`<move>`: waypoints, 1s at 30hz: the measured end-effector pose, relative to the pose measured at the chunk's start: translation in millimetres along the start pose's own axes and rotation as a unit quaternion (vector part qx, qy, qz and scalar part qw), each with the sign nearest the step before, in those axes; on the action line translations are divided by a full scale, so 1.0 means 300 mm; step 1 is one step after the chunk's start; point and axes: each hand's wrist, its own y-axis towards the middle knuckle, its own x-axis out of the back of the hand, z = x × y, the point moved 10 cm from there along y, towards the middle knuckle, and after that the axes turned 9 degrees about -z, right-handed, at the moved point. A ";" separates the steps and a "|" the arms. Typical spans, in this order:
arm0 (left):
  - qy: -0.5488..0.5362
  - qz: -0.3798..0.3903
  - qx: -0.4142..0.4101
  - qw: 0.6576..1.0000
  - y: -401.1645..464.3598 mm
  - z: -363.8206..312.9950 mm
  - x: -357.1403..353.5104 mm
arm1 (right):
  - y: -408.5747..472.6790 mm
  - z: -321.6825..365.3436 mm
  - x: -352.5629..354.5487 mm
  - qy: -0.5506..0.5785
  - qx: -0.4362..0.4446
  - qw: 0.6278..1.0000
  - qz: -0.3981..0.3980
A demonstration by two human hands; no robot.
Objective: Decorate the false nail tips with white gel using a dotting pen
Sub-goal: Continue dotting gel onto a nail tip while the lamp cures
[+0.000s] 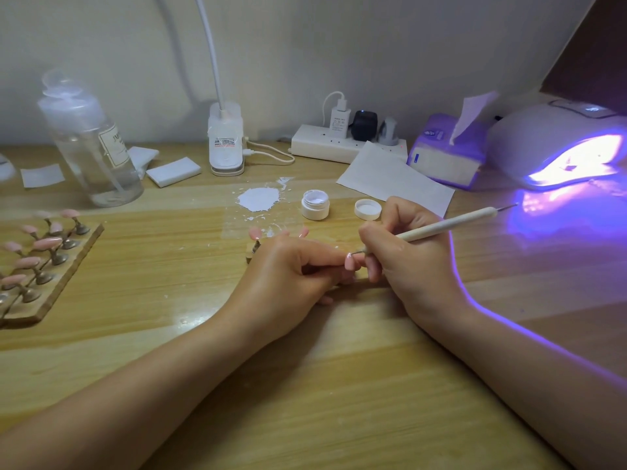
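At table centre: right hand (407, 252) touches dotting pen (444, 227) to nail tip (349, 261).

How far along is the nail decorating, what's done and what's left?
Set up: the gel jar is open and white gel is spread on the table. In hand: the left hand holds a pink nail tip while the right hand touches the dotting pen to it. Left: the tips on the board look plain pink.

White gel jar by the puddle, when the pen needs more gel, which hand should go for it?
Right. The right hand already grips the dotting pen, and the open jar lies just ahead of it. The left hand is busy holding the pink nail tip.
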 end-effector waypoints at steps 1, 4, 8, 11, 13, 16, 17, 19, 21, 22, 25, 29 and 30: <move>0.005 0.000 0.000 1.000 0.000 -0.001 0.001 | 0.000 -0.001 -0.001 -0.001 0.000 1.000 0.001; 0.017 -0.002 0.002 1.000 -0.002 -0.002 0.001 | 0.002 -0.005 0.003 0.001 -0.001 1.000 0.000; 0.019 -0.008 -0.002 1.000 -0.001 -0.005 0.003 | 0.001 0.000 0.006 0.011 0.005 1.000 -0.003; 0.014 -0.009 0.005 1.000 0.000 0.006 0.002 | 0.004 0.011 0.016 0.018 0.020 0.999 -0.017; 0.011 -0.017 0.006 1.000 0.003 0.013 0.006 | 0.009 0.011 0.035 0.020 0.027 0.999 -0.040; 0.003 -0.022 0.016 1.000 0.004 0.018 0.007 | 0.017 0.013 0.067 0.019 0.040 0.996 -0.083; 0.002 -0.021 0.014 1.000 0.004 0.015 0.005 | 0.017 0.016 0.072 0.024 0.043 0.995 -0.091; -0.012 -0.017 0.012 1.000 0.003 0.008 0.002 | 0.018 0.023 0.078 0.023 0.051 0.993 -0.100; -0.026 -0.016 0.009 0.999 0.003 0.001 0.002 | 0.018 0.034 0.088 0.003 0.063 0.992 -0.113; -0.034 -0.018 0.009 0.999 0.003 0.002 0.004 | 0.019 0.043 0.094 -0.007 0.071 0.990 -0.120; -0.052 -0.019 0.015 0.998 0.002 0.012 0.008 | 0.029 0.070 0.100 -0.018 0.092 0.987 -0.129; -0.053 -0.012 0.016 0.998 0.004 0.020 0.002 | 0.087 0.106 0.069 -0.036 0.113 0.987 -0.110; -0.061 -0.015 0.016 0.998 0.004 0.019 0.004 | 0.108 0.114 0.057 -0.042 0.117 0.987 -0.106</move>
